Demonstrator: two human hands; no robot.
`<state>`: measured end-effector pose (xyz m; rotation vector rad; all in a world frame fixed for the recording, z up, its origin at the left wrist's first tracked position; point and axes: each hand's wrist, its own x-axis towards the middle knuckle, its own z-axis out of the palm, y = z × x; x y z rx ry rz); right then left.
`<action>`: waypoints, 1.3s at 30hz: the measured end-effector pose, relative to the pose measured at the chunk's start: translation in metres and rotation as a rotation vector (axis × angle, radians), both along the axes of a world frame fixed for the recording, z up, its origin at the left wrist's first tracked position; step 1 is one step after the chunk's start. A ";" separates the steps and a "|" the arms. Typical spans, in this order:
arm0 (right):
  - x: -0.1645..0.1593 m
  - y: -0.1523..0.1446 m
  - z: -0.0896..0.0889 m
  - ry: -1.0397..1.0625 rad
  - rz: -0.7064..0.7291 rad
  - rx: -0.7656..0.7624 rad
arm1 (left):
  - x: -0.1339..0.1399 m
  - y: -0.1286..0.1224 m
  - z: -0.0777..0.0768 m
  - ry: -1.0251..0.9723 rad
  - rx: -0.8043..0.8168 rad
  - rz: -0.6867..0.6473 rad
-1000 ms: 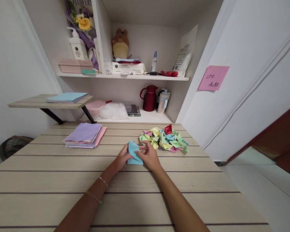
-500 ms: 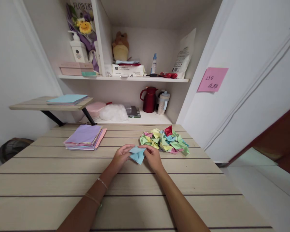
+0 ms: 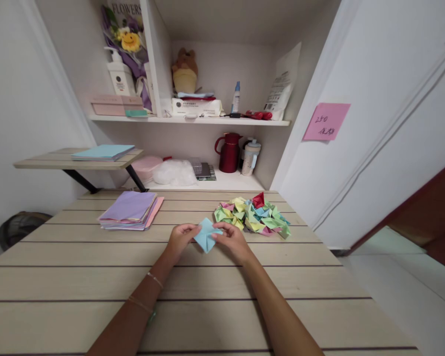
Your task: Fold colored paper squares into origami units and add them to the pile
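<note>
A light blue folded paper (image 3: 206, 236) is held up between my two hands, its shape now a flattish diamond with a crease down the lower middle. My left hand (image 3: 182, 241) pinches its left corner between thumb and fingers. On the other side, my right hand (image 3: 234, 241) grips the right corner, the thumb lying on the front face. Just behind my right hand sits a heap of folded paper boats (image 3: 261, 215) in green, yellow, pink, blue and red.
To the left lies a stack of coloured paper sheets (image 3: 128, 210). Above it, a small raised shelf (image 3: 44, 159) on black legs bears blue sheets (image 3: 103, 152). At the back, the cabinet holds a red jug (image 3: 229, 154) and a pale cup (image 3: 250, 158).
The blue paper has turned from a partly opened, tilted fold into a flatter diamond facing me. My left hand has shifted slightly left and my right thumb now lies on the paper's front.
</note>
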<state>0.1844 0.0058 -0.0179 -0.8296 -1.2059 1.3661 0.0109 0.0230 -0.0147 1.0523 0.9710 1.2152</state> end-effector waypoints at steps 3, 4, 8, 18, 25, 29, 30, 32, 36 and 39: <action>0.000 0.004 -0.005 -0.014 -0.081 -0.007 | 0.001 0.001 0.000 0.068 0.046 0.006; 0.000 0.005 -0.007 -0.010 -0.106 -0.010 | 0.001 0.001 0.000 0.089 0.063 -0.005; 0.001 0.008 -0.010 0.042 -0.141 0.006 | 0.003 0.001 -0.004 0.140 0.100 -0.083; -0.005 0.005 -0.011 0.000 -0.014 -0.092 | 0.006 0.000 -0.002 0.031 0.069 -0.030; -0.004 0.007 -0.011 0.076 -0.108 -0.041 | 0.003 0.000 -0.001 0.068 0.048 0.055; -0.004 0.006 -0.009 0.115 -0.036 -0.047 | 0.003 -0.001 -0.002 -0.046 -0.051 -0.015; -0.004 0.005 -0.008 0.099 -0.035 -0.039 | 0.003 -0.001 -0.001 -0.069 -0.077 -0.034; -0.005 0.004 -0.008 0.039 -0.041 -0.005 | 0.004 -0.001 0.000 -0.110 -0.123 -0.083; -0.007 0.001 -0.008 -0.131 -0.071 0.095 | 0.004 0.001 0.000 -0.162 -0.199 -0.202; -0.007 0.001 -0.009 -0.260 -0.100 0.184 | 0.004 0.001 -0.003 -0.153 -0.191 -0.220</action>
